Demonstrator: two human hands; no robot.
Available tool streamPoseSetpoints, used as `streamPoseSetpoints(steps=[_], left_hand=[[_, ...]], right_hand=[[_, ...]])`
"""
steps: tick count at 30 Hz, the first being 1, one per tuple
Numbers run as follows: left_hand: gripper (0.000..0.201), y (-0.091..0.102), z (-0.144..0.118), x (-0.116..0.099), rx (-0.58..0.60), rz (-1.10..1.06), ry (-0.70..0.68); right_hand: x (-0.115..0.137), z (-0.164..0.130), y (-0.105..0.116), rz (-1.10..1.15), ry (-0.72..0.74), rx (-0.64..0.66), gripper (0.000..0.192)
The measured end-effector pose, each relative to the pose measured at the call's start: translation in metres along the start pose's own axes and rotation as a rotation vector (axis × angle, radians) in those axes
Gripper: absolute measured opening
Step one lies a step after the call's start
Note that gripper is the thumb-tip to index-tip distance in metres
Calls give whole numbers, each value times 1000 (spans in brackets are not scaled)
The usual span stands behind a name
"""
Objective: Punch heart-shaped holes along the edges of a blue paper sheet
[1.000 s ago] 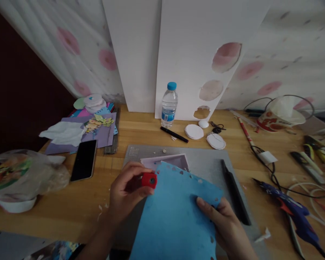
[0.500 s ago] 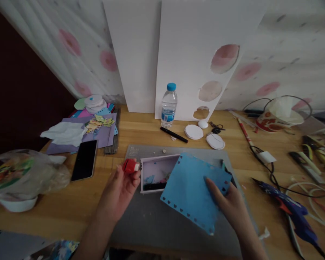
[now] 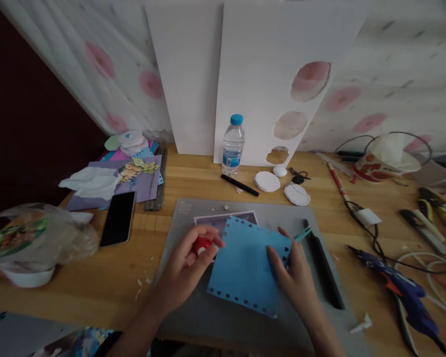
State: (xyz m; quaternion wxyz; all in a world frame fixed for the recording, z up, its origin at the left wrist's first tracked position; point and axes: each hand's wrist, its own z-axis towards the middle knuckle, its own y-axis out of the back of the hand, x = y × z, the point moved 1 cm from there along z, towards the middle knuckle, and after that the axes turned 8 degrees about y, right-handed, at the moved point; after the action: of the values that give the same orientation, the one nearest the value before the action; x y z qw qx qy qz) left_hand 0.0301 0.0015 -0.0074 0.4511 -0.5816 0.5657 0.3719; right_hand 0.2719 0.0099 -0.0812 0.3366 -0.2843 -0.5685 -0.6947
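Observation:
My left hand [image 3: 188, 265] is curled around a small red craft punch [image 3: 201, 245], just beside the left edge of a blue paper sheet [image 3: 245, 267]. Heart-shaped holes run along several edges of that sheet. My right hand [image 3: 295, 270] grips its right side, thumb on top and fingers behind. Past the right fingertips a teal pointed tool [image 3: 303, 234] sticks out; I cannot tell whether it is held. Behind the sheet, mostly covered, lies a shallow lilac box [image 3: 245, 217] on the grey cutting mat [image 3: 193, 208].
A black bar-shaped tool [image 3: 325, 270] rests on the mat's right side. Around it are a glue gun [image 3: 397, 287], white discs [image 3: 266, 181], a black pen [image 3: 240, 185], a water bottle [image 3: 233, 146], a phone [image 3: 118, 218] and a bagged bowl [image 3: 29, 248].
My left hand has moved right with the red punch, up to the sheet's edge. The blue sheet has shifted left and turned straighter, now covering more of the box.

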Motion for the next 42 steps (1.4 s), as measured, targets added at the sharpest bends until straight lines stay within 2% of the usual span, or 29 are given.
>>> streamPoseSetpoints(steps=[4,10,12,14,16,20,22,23,26,28,30,33,35,39,42], left_hand=[[28,2,-1,0,-34,287,-119],[35,2,2,-1,86,562,-169],[42,3,4,-1,78,589,-163],[50,6,7,-1,32,578,-145],[48,9,10,-3,-8,550,-160],[34,13,12,-10,18,602,-306],[37,13,11,-14,63,616,-396],[40,11,10,-15,89,601,-418],[54,1,6,-13,176,502,-414],[64,-7,2,-9,227,416,-380],[64,-15,-1,-2,241,256,-303],[52,-20,-6,9,215,-1,-166],[50,-21,-8,14,208,-77,-154],[50,-19,-10,16,189,-125,-196],[51,-17,-13,16,151,-80,-207]], right_hand=[[-1,4,9,-9,33,31,46],[-16,13,24,-107,58,-61,46],[-25,14,26,-158,52,0,46],[-34,15,25,-164,66,130,42],[-39,15,24,-182,116,168,38],[-24,14,31,-259,242,-104,30],[-4,12,34,-168,283,-161,23],[8,10,34,-93,312,-140,21],[45,2,25,187,385,80,28],[63,-3,14,295,423,207,37],[74,-7,4,362,453,273,38],[80,-7,-4,408,465,286,35],[81,-6,-4,412,470,283,37],[82,-6,-2,400,500,285,41],[82,-6,-2,371,514,273,39]])
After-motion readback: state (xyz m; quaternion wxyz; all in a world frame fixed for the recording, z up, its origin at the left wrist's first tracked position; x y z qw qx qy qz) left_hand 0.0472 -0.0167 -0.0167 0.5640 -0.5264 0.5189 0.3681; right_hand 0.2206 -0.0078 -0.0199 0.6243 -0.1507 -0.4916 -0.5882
